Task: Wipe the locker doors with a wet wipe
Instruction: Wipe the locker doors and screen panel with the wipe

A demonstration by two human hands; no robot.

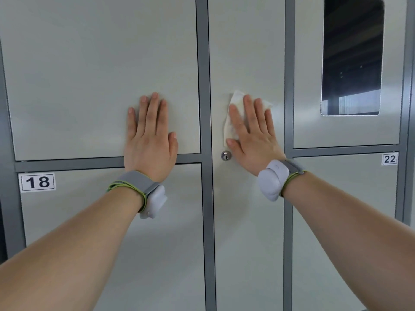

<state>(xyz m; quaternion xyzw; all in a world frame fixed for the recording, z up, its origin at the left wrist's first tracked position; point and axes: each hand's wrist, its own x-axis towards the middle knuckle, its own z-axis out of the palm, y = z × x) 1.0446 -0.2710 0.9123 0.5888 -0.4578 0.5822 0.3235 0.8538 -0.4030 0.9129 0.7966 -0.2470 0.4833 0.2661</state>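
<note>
The person is standing before a bank of lockers, the kind of numbered storage wall found in a changing room or staff area. Pale grey metal locker doors [101, 75] are filling the whole view, sitting in a darker grey frame [204, 86] of uprights and crossbars. An 18 label [37, 182] and a 22 label [389, 159] are marking two lower doors. A round key lock [226, 155] is sitting on the narrow middle door [247, 52], and a dark glossy panel [352, 57] is showing dim reflections.
</note>
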